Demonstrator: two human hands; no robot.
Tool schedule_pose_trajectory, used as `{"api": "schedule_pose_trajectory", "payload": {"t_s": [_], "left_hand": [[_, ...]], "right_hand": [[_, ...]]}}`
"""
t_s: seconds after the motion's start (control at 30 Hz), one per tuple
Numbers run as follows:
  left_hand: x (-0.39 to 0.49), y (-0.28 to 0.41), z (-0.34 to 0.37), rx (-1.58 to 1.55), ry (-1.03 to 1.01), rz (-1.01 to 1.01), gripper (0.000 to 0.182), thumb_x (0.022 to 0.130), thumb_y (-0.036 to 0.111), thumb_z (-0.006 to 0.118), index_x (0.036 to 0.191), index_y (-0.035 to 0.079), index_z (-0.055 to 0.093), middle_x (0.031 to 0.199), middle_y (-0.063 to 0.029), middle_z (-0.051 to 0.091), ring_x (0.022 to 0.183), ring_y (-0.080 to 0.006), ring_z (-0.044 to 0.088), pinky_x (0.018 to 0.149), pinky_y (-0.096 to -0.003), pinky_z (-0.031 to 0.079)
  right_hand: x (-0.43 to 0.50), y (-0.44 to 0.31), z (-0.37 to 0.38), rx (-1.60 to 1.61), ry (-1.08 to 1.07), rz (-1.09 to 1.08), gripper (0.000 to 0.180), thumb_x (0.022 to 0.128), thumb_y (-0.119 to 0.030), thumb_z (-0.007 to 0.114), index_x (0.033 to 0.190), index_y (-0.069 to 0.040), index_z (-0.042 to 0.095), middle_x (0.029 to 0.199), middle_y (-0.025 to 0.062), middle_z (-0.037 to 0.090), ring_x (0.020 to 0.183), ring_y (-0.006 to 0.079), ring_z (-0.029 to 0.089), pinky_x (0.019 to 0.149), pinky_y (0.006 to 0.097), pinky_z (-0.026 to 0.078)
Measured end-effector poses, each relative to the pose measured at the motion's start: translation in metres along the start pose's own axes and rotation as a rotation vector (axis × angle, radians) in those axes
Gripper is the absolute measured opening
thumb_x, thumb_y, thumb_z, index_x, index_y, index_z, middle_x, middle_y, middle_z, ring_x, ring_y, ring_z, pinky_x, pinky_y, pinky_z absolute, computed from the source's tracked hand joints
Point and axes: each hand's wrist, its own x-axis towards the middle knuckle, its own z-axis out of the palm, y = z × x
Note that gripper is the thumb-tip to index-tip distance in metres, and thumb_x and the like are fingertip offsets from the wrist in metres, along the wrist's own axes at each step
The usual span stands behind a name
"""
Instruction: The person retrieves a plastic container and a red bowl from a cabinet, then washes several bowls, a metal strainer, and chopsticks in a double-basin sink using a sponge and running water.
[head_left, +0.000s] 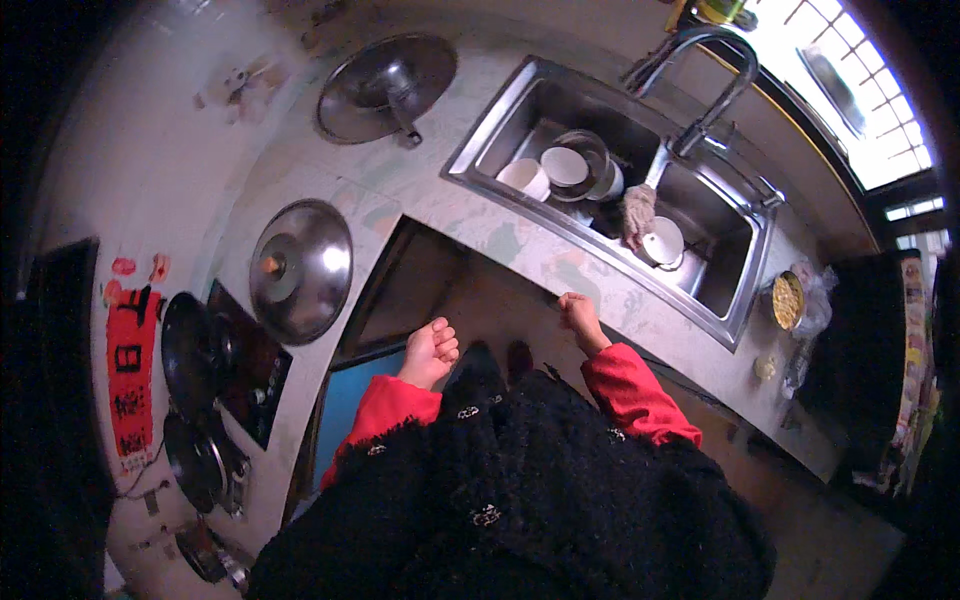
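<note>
My left hand (432, 351) is curled into a loose fist over the floor, with nothing visible in it. My right hand (579, 318), also curled, is beside the front edge of the countertop (510, 232); whether it touches the edge or holds something small, I cannot tell. Beyond it is a stainless steel double sink (592, 232). White bowls (565, 166) and a metal pot (592, 154) are in its left basin. A white cup or bowl (663, 241) lies in the right basin, and a brownish cloth (639, 214) hangs near the divider.
A curved faucet (731, 82) rises behind the sink. Two metal pan lids (301, 271) (386, 88) lie on the counter at the left. Dark pans (191, 356) stand beyond the nearer lid. A bowl of yellowish food (787, 300) sits right of the sink, beside a plastic bag (817, 304).
</note>
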Motion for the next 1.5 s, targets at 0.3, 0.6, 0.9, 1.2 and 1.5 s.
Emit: {"api": "schedule_pose_trajectory", "payload": {"t_s": [0.3, 0.6, 0.9, 1.2, 1.5], "left_hand": [[0.071, 0.037, 0.054, 0.095, -0.093, -0.139, 0.021, 0.08, 0.007, 0.037, 0.062, 0.016, 0.037, 0.047, 0.0053, 0.021, 0.037, -0.0068, 0.017, 0.037, -0.0235, 0.015], [0.149, 0.1, 0.129, 0.228, -0.152, -0.279, 0.019, 0.082, 0.009, 0.036, 0.064, 0.016, 0.037, 0.046, 0.0052, 0.021, 0.036, -0.0071, 0.017, 0.037, -0.0236, 0.015], [0.166, 0.108, 0.188, 0.31, -0.195, -0.365, 0.02, 0.086, 0.014, 0.036, 0.066, 0.015, 0.037, 0.048, 0.0049, 0.023, 0.038, -0.007, 0.018, 0.037, -0.0227, 0.016], [0.165, 0.079, 0.209, 0.289, -0.129, -0.394, 0.015, 0.086, 0.011, 0.035, 0.072, 0.014, 0.041, 0.049, 0.0045, 0.025, 0.037, -0.0068, 0.019, 0.036, -0.0215, 0.017], [0.183, 0.047, 0.254, 0.303, -0.102, -0.372, 0.014, 0.086, 0.013, 0.034, 0.074, 0.013, 0.04, 0.049, 0.0047, 0.023, 0.038, -0.0065, 0.019, 0.037, -0.0213, 0.018]], "right_hand": [[0.02, -0.032, -0.052, 0.191, 0.266, -0.038, 0.014, 0.07, -0.005, 0.037, 0.059, -0.009, 0.044, 0.051, -0.001, 0.039, 0.043, 0.0085, 0.033, 0.038, 0.0227, 0.031], [0.076, -0.08, -0.082, -0.326, 0.92, -0.446, 0.024, 0.08, -0.021, 0.052, 0.091, 0.0, 0.052, 0.068, 0.0081, 0.054, 0.058, 0.0193, 0.052, 0.054, 0.0306, 0.043], [0.129, -0.104, -0.086, -1.171, 0.958, -0.371, 0.04, 0.063, -0.023, 0.065, 0.097, -0.007, 0.05, 0.092, 0.0161, 0.047, 0.086, 0.0318, 0.048, 0.072, 0.0404, 0.044], [0.132, -0.107, -0.157, -0.188, 0.942, -0.496, 0.025, 0.075, -0.021, 0.055, 0.086, 0.0, 0.052, 0.08, 0.0178, 0.055, 0.074, 0.0278, 0.056, 0.068, 0.0351, 0.044], [0.15, -0.147, -0.303, 0.968, 0.774, -0.539, 0.027, 0.081, -0.009, 0.047, 0.106, -0.001, 0.044, 0.088, 0.0093, 0.055, 0.075, 0.0185, 0.055, 0.064, 0.0304, 0.047]]}}
